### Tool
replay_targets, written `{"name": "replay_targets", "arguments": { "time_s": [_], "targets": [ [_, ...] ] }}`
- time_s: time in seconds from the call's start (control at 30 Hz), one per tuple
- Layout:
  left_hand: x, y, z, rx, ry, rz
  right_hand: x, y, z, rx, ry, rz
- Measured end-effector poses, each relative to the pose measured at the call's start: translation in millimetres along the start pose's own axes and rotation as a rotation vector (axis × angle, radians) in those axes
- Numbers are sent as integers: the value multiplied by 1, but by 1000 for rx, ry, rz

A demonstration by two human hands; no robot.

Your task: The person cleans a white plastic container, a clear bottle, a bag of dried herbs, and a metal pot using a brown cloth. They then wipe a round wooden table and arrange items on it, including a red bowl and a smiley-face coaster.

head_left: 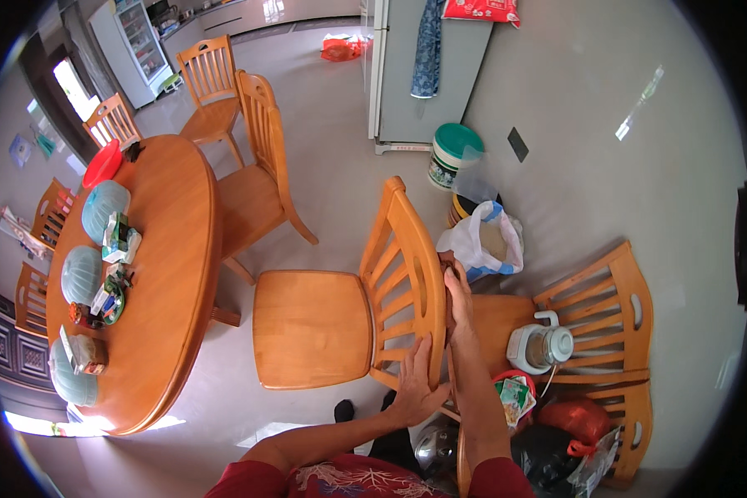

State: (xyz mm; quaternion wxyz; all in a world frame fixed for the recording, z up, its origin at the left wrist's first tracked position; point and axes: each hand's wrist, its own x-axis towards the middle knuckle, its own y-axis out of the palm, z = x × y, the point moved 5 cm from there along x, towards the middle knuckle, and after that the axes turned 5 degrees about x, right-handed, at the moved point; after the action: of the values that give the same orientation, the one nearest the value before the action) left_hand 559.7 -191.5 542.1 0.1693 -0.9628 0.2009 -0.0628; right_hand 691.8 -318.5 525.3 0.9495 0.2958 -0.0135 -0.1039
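Observation:
A wooden chair (311, 328) with a slatted back stands in front of me, its seat toward the table. My left hand (421, 386) grips the near part of its back, fingers lying over the front and thumb on the outer side. My right hand (458, 290) is farther along, closed on a dark brown cloth (449, 274) pressed against the back's outer face. The hand and chair hide much of the cloth.
An oval wooden table (170, 274) with covered dishes stands left, wooden chairs around it. At right, another chair (631, 315) carries a white kettle-like appliance (539, 347). Bags (577, 419) lie below. A white sack (494, 241) and green-lidded bucket (456, 153) stand beyond, by the fridge (427, 108).

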Motion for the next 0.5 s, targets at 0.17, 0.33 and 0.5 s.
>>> {"name": "replay_targets", "arguments": {
  "time_s": [0.17,0.33,0.5],
  "targets": [
    [2,-6,-4,6,-95,146,75,5,2,-19,-96,5],
    [-2,-10,0,-3,-94,116,159,92,36,-648,-392,207],
    [1,-9,-3,-38,-75,115,164,104,16,-1309,-384,585]
  ]
}}
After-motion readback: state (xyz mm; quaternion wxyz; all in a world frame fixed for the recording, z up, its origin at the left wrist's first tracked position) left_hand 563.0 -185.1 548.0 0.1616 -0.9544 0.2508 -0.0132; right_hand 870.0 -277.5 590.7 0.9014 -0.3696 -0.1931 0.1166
